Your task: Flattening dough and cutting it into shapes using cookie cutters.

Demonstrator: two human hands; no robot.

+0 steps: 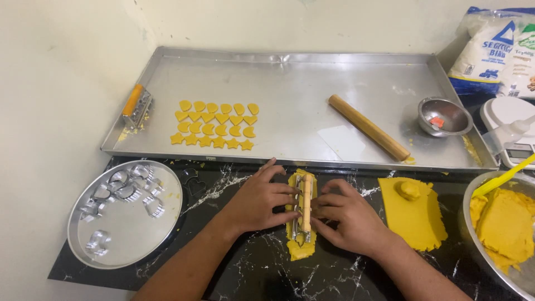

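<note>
My left hand (257, 200) and my right hand (346, 214) press from both sides on a metal cutter with a wooden handle (304, 207). The cutter lies on a narrow strip of yellow dough (300, 249) on the black marbled mat (234, 273). Fingers of both hands touch the cutter's frame. On the big steel tray (301, 78) behind, several cut yellow dough shapes (214, 125), hearts, crescents and stars, lie in rows.
A second wooden-handled cutter (135, 106) sits at the tray's left edge, a rolling pin (368, 127) and small steel bowl (444, 117) at its right. A round plate of metal cookie cutters (120, 214) is at left. Rolled dough sheet (415, 214), dough bowl (501, 223), scale and flour bag at right.
</note>
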